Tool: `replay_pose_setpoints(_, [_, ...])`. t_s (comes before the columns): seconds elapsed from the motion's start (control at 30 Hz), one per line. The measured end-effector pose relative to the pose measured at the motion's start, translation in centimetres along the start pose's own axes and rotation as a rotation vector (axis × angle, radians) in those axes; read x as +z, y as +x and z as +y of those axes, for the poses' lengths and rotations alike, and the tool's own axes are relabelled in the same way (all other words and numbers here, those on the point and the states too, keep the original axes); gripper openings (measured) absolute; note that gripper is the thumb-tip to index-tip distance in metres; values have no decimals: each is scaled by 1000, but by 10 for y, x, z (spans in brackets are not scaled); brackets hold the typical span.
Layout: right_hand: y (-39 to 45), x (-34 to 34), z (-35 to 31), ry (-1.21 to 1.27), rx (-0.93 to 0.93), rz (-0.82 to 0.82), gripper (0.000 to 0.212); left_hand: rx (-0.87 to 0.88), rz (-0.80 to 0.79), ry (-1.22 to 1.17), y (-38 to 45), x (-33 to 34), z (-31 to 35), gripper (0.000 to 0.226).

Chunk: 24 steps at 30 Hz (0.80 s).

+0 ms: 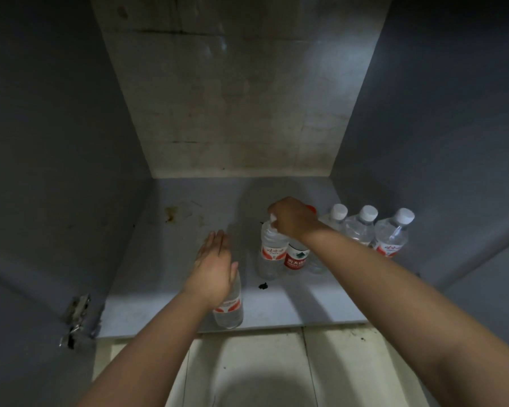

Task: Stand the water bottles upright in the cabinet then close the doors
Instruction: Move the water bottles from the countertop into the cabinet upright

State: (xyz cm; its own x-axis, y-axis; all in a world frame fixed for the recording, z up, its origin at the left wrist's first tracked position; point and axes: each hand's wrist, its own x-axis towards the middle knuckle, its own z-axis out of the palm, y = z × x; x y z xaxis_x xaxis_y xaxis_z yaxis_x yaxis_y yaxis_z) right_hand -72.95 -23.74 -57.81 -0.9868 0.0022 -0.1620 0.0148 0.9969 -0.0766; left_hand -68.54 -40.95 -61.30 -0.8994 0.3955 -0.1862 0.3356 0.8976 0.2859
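Inside the grey cabinet (188, 201), the right hand (291, 220) pinches the white cap of an upright clear plastic bottle (272, 254). The left hand (215, 268), fingers straight, seems to rest on another ribbed bottle (229, 309) near the shelf's front edge. Three white-capped bottles (362, 227) stand right.

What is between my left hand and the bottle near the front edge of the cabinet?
Nothing visible. Your left hand is open directly over the top of the front bottle; whether it touches cannot be told. The other bottles stand to its right.

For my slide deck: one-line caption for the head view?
Right hand grips a clear plastic water bottle upright in the grey cabinet; left hand hovers open.
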Motion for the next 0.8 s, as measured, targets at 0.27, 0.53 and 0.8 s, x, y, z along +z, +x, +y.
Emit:
replay_pose_setpoints(0.27, [-3, 27, -1, -92, 3, -22, 51, 37, -32, 134, -11, -11, -2, 74])
replay_pose_setpoints(0.53, [-13, 38, 8, 89, -39, 67, 54, -43, -62, 277, -14, -18, -2, 44])
replay_pose_setpoints(0.8, [-19, 35, 15, 173, -79, 52, 64, -134, -33, 108, 18, -25, 9, 36])
